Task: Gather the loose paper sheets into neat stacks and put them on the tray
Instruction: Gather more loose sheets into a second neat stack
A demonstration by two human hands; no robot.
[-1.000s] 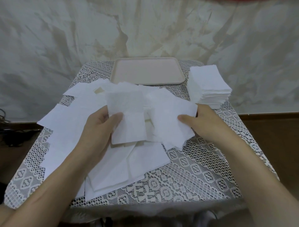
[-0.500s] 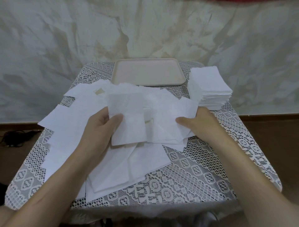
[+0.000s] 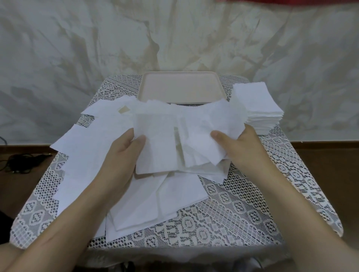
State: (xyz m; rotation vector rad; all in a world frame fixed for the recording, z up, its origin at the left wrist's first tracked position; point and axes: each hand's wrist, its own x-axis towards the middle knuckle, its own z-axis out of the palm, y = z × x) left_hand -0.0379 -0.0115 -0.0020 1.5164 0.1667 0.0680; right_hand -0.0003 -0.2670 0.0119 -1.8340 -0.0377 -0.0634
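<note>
The left hand [image 3: 124, 153] and right hand [image 3: 240, 149] each pinch a side of a ragged bundle of sheets [image 3: 165, 147] just in front of the tray [image 3: 180, 87]. Uneven edges could slip free or crumple if squeezed; loose sheets [image 3: 87, 147] beneath might drag along.

head view — looking down, near table [image 3: 242, 209]

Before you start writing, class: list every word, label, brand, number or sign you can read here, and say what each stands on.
None: no text can be read anywhere.
The loose paper sheets, the neat stack, the tray and the lace tablecloth bear no writing.
The red strip at the top edge is too blurred to tell.
</note>
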